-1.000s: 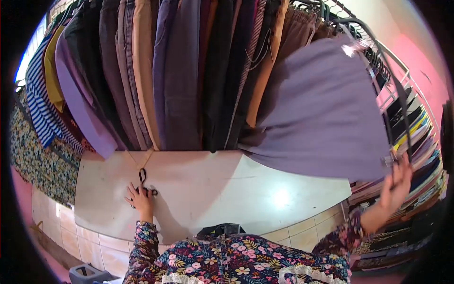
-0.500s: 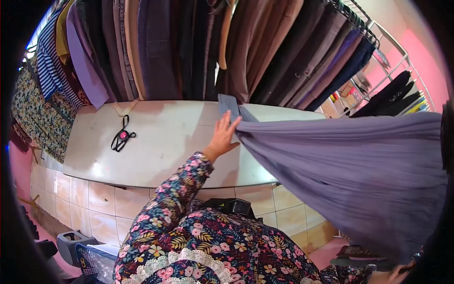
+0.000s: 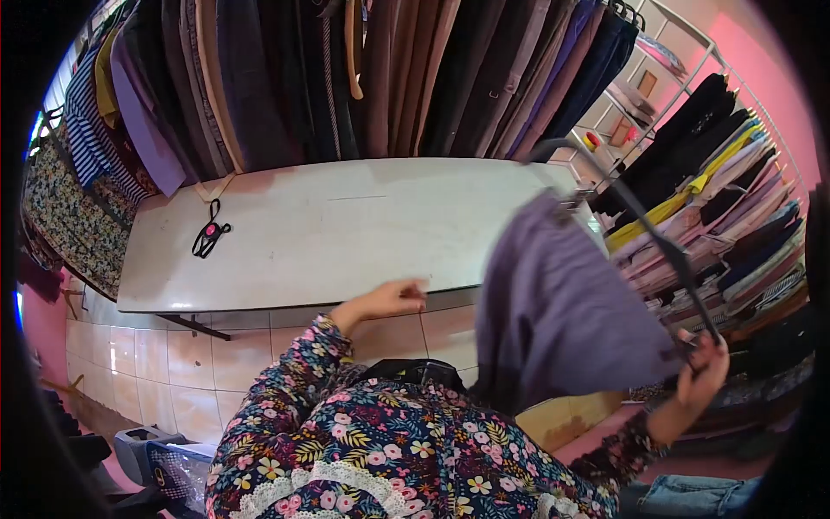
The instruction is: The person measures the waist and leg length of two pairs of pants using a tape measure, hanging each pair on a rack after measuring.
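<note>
A lilac garment (image 3: 562,311) hangs from a black hanger (image 3: 644,229) at the right, off the table. My right hand (image 3: 705,368) is shut on the hanger's end at the garment's lower right corner. My left hand (image 3: 389,298) hovers at the near edge of the white table (image 3: 346,233), fingers loosely apart and holding nothing, a short way left of the garment. Small black scissors with a pink spot (image 3: 207,235) lie on the table's left end.
A row of dark, brown and purple clothes (image 3: 389,78) hangs above the table's far side. Racks of folded and hung clothes (image 3: 718,208) fill the right. Tiled wall (image 3: 173,346) sits below the table; a grey crate (image 3: 160,458) stands at the lower left.
The lilac garment has been pulled off the table and now hangs bunched from the hanger at the right. My left hand let go of it and drew back to the table's near edge.
</note>
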